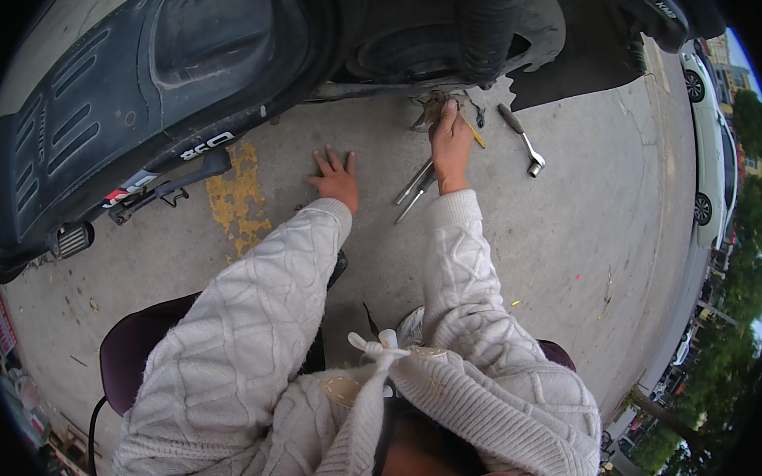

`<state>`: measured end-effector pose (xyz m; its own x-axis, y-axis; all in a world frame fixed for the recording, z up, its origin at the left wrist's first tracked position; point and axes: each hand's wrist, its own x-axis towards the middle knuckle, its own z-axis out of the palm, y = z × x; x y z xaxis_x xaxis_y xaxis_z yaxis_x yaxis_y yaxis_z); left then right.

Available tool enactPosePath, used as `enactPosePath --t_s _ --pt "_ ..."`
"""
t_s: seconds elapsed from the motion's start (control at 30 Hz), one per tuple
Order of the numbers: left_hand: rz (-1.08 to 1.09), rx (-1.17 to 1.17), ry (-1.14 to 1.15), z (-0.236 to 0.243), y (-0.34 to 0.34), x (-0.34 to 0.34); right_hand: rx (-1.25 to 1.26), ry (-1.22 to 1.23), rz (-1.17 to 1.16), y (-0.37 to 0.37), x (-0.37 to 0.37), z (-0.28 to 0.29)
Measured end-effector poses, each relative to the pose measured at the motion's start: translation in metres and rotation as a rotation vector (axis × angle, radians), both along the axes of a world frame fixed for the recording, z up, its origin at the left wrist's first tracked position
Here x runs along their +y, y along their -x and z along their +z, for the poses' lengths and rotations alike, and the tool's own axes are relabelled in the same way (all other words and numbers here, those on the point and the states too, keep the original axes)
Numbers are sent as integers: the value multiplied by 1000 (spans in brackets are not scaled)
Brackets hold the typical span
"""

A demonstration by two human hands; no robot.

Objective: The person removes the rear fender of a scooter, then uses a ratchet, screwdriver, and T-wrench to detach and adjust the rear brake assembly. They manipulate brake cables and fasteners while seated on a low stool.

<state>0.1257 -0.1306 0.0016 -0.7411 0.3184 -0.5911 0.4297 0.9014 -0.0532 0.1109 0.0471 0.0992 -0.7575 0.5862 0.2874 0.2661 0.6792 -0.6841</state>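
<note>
My left hand [336, 180] lies on the concrete ground [288, 148] with its fingers spread. My right hand [450, 146] is closed at a dirty brownish part [425, 109] low under the dark scooter [208, 48]; what its fingers grip is partly hidden. A thin yellow tool [478, 138] shows just right of that hand, near a small dark looped piece [478, 119]. Long slim tools [410, 206] lie on the ground left of my right wrist. A ratchet wrench with a socket [527, 147] lies to the right.
The scooter fills the top and upper left, with a kickstand [164, 190] at its side. A purple seat [131, 354] is beneath me. A dark flat panel [580, 69] is at upper right. A white car [709, 157] and trees stand beyond, at far right.
</note>
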Motion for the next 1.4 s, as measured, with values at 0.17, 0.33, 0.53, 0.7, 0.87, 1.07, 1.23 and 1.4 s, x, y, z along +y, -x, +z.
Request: enactPosePath --t_s 0.17,0.33,0.53,0.7,0.87,1.07,1.23,1.4 --pt "9 7 -17 1 -1 0 207 2089 -13 -1 4 6" --pt "-14 -25 -2 6 0 0 143 1735 -37 -5 4 11" --pt "-3 -33 -7 5 0 1 -75 15 -54 -1 -4 -5" --pt "-11 6 -12 -3 -2 1 -116 71 -32 1 -2 -7" --pt "15 15 -42 -8 -3 1 38 209 68 -3 1 8" --pt "1 5 -32 -5 -2 1 111 663 -38 7 -11 8" --pt "-14 -31 6 -3 1 2 159 1432 -74 7 -7 5" --pt "-15 -58 44 -6 1 4 170 2344 155 -2 8 15"
